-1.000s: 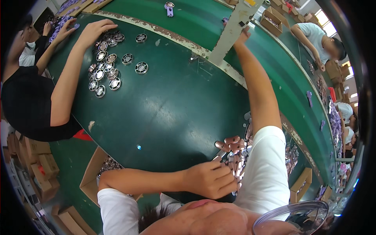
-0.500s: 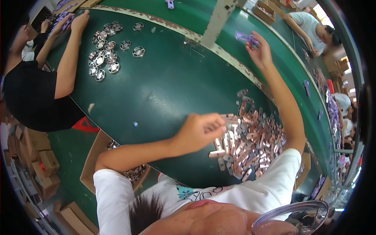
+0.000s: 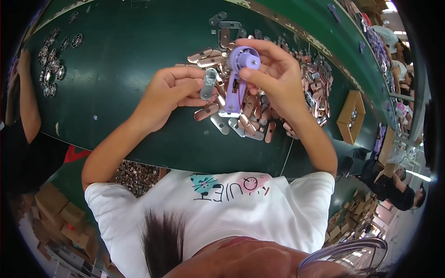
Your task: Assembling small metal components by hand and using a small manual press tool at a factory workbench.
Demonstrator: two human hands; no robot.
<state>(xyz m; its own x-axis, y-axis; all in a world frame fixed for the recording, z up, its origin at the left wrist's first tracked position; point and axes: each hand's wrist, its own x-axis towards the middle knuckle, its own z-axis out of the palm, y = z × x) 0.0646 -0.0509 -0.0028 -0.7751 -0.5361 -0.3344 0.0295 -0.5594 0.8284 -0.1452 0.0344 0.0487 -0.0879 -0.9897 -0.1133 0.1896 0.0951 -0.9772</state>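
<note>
My left hand (image 3: 162, 95) pinches a small oblong metal plate (image 3: 208, 85) with rounded ends between thumb and fingers. In my right hand (image 3: 283, 78) is a lilac plastic housing (image 3: 234, 96), with a round ring head and a long handle. My right thumb presses near the round head, and the handle points down toward my body. Plate and housing are held close together, with a gap between them. Below and behind both hands spreads a pile of pinkish and silvery oblong metal plates (image 3: 247, 124) on the green tabletop (image 3: 125, 78).
Round metal rings (image 3: 60, 72) lie in a cluster at the left, near another person's arm (image 3: 28, 97). An open cardboard box (image 3: 351, 116) stands at the right. Small metal parts (image 3: 139, 177) fill a container below the table's near edge. Beyond the far rail runs a green belt (image 3: 331, 30).
My right hand has come back from the far belt with the lilac housing. My left hand, blurred over the pile before, now holds a plate up beside it. The view has shifted.
</note>
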